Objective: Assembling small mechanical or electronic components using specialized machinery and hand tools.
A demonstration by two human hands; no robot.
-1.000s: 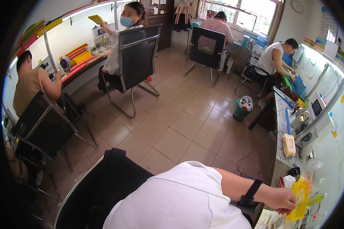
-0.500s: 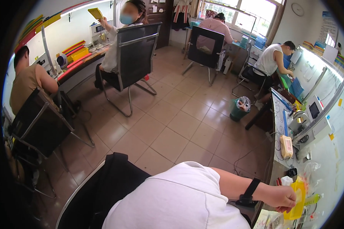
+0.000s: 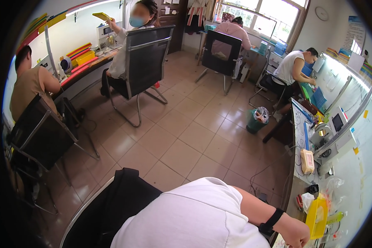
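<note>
My left hand (image 3: pixel 296 233), with a black band (image 3: pixel 271 220) on its wrist, is at the lower right over the near part of the workbench. Its fingers are curled closed and point downward. What they hold, if anything, is hidden. Just right of the hand stands a yellow plastic bin (image 3: pixel 313 225) with something whitish in it. Red-handled pliers (image 3: pixel 299 201) and a crumpled white tissue (image 3: pixel 307 201) lie beyond the hand, beside the bin. My right hand is out of the picture.
Along the bench (image 3: pixel 298 182) are a beige wipes pack (image 3: pixel 307 161), a small black object (image 3: pixel 313 189) and clear plastic bags (image 3: pixel 331 187). A black chair back (image 3: pixel 111 206) is at lower left. Several people sit at other benches. A green waste bin (image 3: pixel 257 125) stands on the tiled floor.
My left hand has moved down and slightly left, away from the yellow bin's edge. At the far left bench, a person's raised yellow tray has tilted flatter. The view has shifted slightly.
</note>
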